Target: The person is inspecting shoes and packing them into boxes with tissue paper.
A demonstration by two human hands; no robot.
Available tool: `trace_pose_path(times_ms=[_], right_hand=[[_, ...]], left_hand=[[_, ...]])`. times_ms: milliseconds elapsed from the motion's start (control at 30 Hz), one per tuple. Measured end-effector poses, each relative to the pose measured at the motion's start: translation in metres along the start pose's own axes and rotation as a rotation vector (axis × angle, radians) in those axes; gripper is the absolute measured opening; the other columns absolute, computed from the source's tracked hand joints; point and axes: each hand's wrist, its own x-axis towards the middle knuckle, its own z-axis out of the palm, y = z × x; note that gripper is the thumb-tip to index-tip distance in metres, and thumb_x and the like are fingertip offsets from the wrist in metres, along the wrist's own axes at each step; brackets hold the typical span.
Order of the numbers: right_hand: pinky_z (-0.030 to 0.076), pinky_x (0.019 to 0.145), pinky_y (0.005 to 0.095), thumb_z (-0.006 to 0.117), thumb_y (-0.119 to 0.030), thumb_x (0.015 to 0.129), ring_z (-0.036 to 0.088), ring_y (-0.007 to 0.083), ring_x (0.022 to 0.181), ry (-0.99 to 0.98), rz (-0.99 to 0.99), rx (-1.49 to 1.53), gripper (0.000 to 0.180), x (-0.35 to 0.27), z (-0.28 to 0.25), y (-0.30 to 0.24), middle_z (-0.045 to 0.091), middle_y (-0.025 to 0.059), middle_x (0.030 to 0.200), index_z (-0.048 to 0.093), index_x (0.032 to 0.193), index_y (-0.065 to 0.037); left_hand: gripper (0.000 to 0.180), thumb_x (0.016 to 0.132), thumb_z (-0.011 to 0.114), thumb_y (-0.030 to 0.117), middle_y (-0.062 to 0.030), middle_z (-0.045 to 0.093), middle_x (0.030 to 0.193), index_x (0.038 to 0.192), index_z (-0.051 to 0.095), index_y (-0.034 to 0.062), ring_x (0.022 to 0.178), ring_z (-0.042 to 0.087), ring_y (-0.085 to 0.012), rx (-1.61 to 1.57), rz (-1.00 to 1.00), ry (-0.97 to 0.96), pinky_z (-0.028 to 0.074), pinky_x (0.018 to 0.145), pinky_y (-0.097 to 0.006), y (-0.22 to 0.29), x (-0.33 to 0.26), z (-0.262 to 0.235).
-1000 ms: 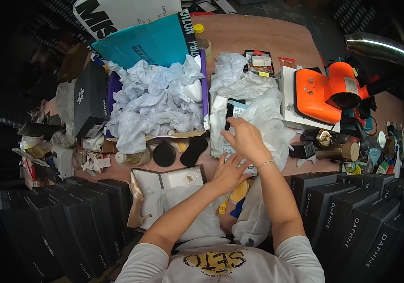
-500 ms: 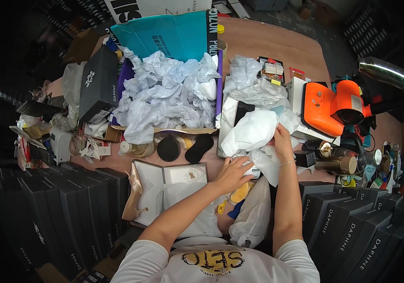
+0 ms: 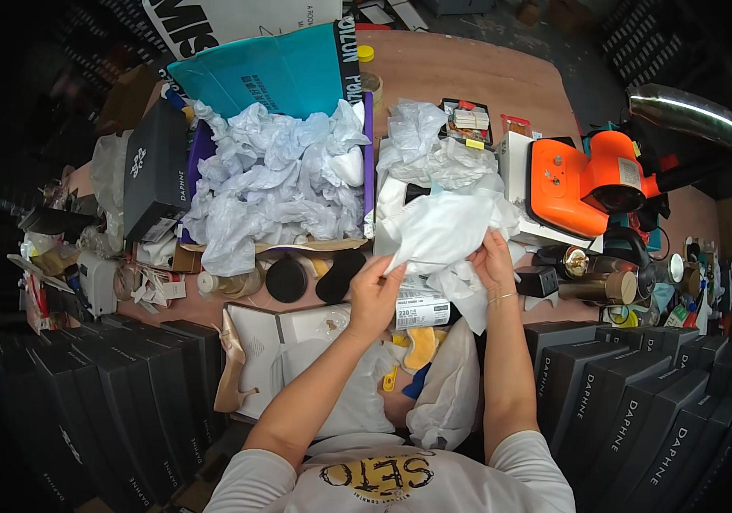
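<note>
A soft white sheet (image 3: 443, 227), too creased to tell whether paper or cloth, is stretched between my two hands. My left hand (image 3: 373, 295) pinches its near left edge. Fingers of my right hand (image 3: 494, 261) close on its right side, where more thin white wrapping (image 3: 460, 286) hangs down. Beneath the sheet a white printed label (image 3: 422, 309) shows; what it is stuck to is mostly hidden. A beige high-heeled shoe (image 3: 231, 363) leans against an open shoebox (image 3: 255, 346) at the left, which holds white wrapping.
A purple-edged box (image 3: 368, 162) full of crumpled white tissue stands at the back, a dark shoebox (image 3: 156, 171) beside it. An orange machine (image 3: 567, 188) sits at the right. Dark shoeboxes (image 3: 614, 402) are stacked on both sides. A yellow sponge-like piece (image 3: 422, 349) lies before me.
My left hand has moved up and left and now grips the sheet's edge, spreading it flatter. The printed label has come into fuller view. The whole view has shifted slightly.
</note>
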Motion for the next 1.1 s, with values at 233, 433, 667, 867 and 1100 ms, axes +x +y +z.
trace_pose_path(times_ms=[233, 433, 667, 867, 1100], right_hand=[[0.055, 0.084, 0.0365, 0.049, -0.019, 0.099, 0.064, 0.0208, 0.098, 0.077, -0.120, 0.145, 0.026, 0.004, 0.009, 0.001, 0.063, 0.0099, 0.111, 0.053, 0.119, -0.003], [0.051, 0.091, 0.0368, 0.046, -0.024, 0.099, 0.061, 0.0243, 0.105, 0.074, 0.056, 0.362, 0.035, -0.003, 0.019, -0.016, 0.060, 0.0120, 0.120, 0.050, 0.127, -0.003], [0.038, 0.100, 0.0349, 0.048, -0.025, 0.097, 0.048, 0.0192, 0.121, 0.400, -0.394, -0.489, 0.045, -0.068, 0.100, -0.052, 0.050, 0.0139, 0.132, 0.044, 0.135, -0.001], [0.041, 0.097, 0.0383, 0.071, -0.022, 0.081, 0.052, 0.0354, 0.115, -0.335, -0.547, -1.257, 0.044, -0.185, 0.202, -0.034, 0.058, 0.0190, 0.120, 0.059, 0.116, 0.002], [0.045, 0.061, 0.0317, 0.063, -0.016, 0.086, 0.055, 0.0246, 0.063, -0.576, -0.217, -1.029, 0.021, -0.234, 0.223, 0.066, 0.061, 0.0127, 0.074, 0.060, 0.097, 0.001]], left_hand=[[0.034, 0.068, 0.065, -0.002, -0.0094, 0.060, 0.117, 0.100, 0.069, 0.0075, 0.102, 0.050, -0.0318, 0.612, 0.651, -0.117, 0.042, 0.089, -0.038, 0.042, -0.038, -0.071], [0.032, 0.067, 0.070, -0.002, -0.0098, 0.062, 0.111, 0.097, 0.070, 0.0074, 0.098, 0.052, -0.0303, 0.565, 0.541, -0.326, 0.045, 0.083, -0.037, 0.022, -0.111, -0.066], [0.022, 0.079, 0.068, 0.005, -0.0143, 0.061, 0.109, 0.100, 0.068, -0.0003, 0.099, 0.055, -0.0304, 0.466, 0.344, -0.141, 0.046, 0.084, -0.035, 0.045, -0.124, -0.078], [0.017, 0.087, 0.062, 0.005, -0.0127, 0.062, 0.108, 0.102, 0.067, -0.0023, 0.098, 0.057, -0.0225, 0.139, 0.212, 0.082, 0.046, 0.085, -0.031, 0.059, -0.143, -0.084], [0.011, 0.090, 0.063, 0.009, -0.0060, 0.063, 0.094, 0.091, 0.063, -0.0023, 0.083, 0.057, -0.0092, -0.697, -0.139, 0.424, 0.045, 0.073, -0.022, 0.085, -0.219, -0.123]])
